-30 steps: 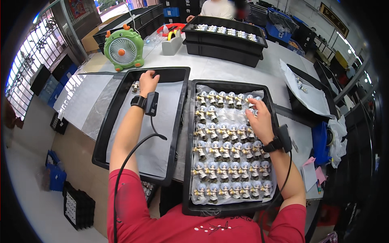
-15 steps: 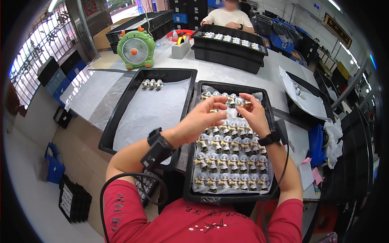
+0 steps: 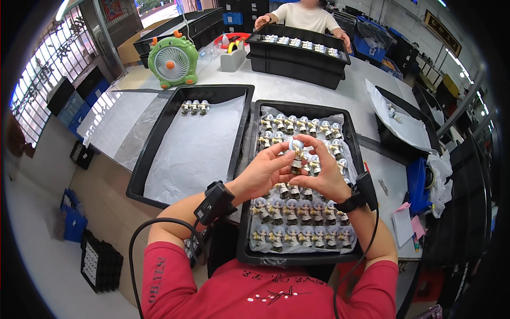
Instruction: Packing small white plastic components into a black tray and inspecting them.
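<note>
Over the middle of a black tray [image 3: 246,234] lined with white sheet, I hold one small figurine [image 3: 296,156] upright between both hands. It has pale blue-grey hair, a white outfit and dark lower parts. My left hand [image 3: 265,171] pinches it from the left side, and my right hand [image 3: 325,173] closes on it from the right. Rows of matching figurines [image 3: 291,211] lie in the tray around and beneath my hands, which hide some of them. To the left, a second lined black tray [image 3: 139,178] carries three figurines [image 3: 195,107] near its far left corner.
A green cartoon fan [image 3: 172,61] and a tape dispenser [image 3: 232,59] stand at the back. Across the table a person [image 3: 305,18] grips stacked black trays [image 3: 297,66] holding figurines. A lined tray [image 3: 419,127], blue bin [image 3: 419,186] and papers [image 3: 402,223] lie at right.
My hands have come down and nearer, and the held figurine now shows between them. The person opposite has reached both hands out to the stacked tray's ends. The view has shifted slightly.
</note>
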`<state>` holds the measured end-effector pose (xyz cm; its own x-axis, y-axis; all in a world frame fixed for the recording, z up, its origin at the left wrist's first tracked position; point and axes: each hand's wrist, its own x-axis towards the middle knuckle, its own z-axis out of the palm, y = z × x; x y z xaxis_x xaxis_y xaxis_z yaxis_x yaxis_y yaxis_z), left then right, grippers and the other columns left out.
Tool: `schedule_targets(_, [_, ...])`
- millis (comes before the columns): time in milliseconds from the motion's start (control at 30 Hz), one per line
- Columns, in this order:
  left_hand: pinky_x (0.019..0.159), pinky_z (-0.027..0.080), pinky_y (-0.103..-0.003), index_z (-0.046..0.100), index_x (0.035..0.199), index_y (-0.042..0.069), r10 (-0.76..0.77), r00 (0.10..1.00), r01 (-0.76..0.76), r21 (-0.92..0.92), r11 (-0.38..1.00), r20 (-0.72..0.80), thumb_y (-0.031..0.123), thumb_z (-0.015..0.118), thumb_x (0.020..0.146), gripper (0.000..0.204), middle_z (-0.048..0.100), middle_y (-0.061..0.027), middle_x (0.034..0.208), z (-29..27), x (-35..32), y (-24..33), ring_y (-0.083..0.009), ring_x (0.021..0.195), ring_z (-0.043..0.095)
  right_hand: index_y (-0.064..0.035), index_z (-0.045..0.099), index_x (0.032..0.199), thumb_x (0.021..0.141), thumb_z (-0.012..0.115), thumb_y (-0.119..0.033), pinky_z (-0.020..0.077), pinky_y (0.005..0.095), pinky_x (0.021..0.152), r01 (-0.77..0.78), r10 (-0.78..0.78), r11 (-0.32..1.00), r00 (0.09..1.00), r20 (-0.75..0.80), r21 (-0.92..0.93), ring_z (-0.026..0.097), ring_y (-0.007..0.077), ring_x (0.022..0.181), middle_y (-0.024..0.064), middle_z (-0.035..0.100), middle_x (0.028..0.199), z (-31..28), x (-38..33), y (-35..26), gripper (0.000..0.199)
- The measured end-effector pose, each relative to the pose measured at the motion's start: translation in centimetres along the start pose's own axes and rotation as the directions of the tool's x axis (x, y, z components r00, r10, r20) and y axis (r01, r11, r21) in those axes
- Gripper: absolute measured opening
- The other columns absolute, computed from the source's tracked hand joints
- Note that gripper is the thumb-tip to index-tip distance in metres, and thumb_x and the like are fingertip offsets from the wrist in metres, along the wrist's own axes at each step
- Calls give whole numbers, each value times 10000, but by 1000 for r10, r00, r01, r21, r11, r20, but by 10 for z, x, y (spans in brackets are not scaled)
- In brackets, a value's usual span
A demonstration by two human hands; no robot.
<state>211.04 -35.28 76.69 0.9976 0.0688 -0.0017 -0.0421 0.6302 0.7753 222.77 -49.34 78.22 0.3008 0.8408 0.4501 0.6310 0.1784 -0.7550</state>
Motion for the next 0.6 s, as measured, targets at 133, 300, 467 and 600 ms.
schedule_targets(133, [825, 498, -339, 380, 1197, 56, -1, 1000, 0, 26, 1000, 12, 225, 472, 913, 343, 549, -149, 1096, -5, 2, -2, -252, 980, 579, -77, 426, 1236, 596, 778, -149, 369, 341, 929, 60, -60, 995, 998, 4, -77, 461, 247, 1097, 103, 480, 1179, 0, 2, 10, 734])
schedule_targets(300, [831, 496, -349, 368, 1230, 50, 13, 1000, -15, 48, 999, 23, 224, 459, 918, 368, 549, -151, 1107, -4, 3, -1, -252, 979, 580, -77, 430, 1231, 596, 768, -110, 390, 333, 908, 69, -70, 994, 998, -6, -79, 469, 245, 1086, 101, 485, 1175, 0, 4, 11, 721])
schedule_targets(467, [832, 482, -333, 343, 1268, 50, 111, 994, -105, 259, 960, -7, 195, 546, 875, 466, 537, -143, 1135, 1, 1, -2, -221, 975, 577, -109, 413, 1238, 612, 766, -160, 369, 325, 882, 64, -65, 996, 998, -17, -56, 471, 187, 1100, 48, 484, 1221, 0, 3, 12, 720])
schedule_targets(600, [838, 472, -322, 335, 1276, 48, 122, 992, -114, 276, 954, -12, 160, 589, 846, 512, 535, -140, 1140, 5, 1, -3, -205, 963, 575, -112, 410, 1240, 618, 783, -187, 371, 327, 879, 61, -62, 997, 998, -18, -37, 475, 189, 1099, 47, 485, 1222, 0, 3, 12, 729])
